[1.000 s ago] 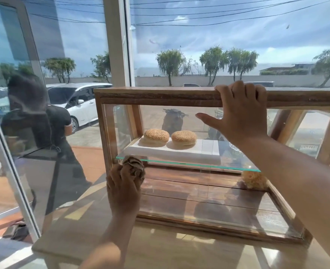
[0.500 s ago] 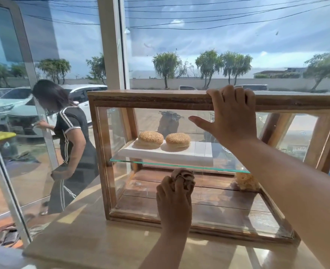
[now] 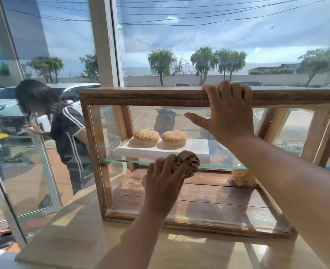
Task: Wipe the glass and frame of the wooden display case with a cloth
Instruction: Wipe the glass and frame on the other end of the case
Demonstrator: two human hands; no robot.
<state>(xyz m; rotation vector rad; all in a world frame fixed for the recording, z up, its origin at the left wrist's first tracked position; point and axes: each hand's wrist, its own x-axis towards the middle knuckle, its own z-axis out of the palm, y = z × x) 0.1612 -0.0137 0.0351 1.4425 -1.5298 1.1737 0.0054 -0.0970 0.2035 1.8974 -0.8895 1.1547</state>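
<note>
Now the left hand, clutching the bunched brown cloth, has slid rightward and up across the front glass, from the lower left corner to mid-pane, level with the inner shelf. The right hand stays put, fingers hooked over the top rail of the display case, thumb splayed, steadying it on the wooden counter. Judging by that sweep, the pane's lower left is covered; the right half and the frame likely remain. Whether the cloth presses flat against the glass is hard to tell.
</note>
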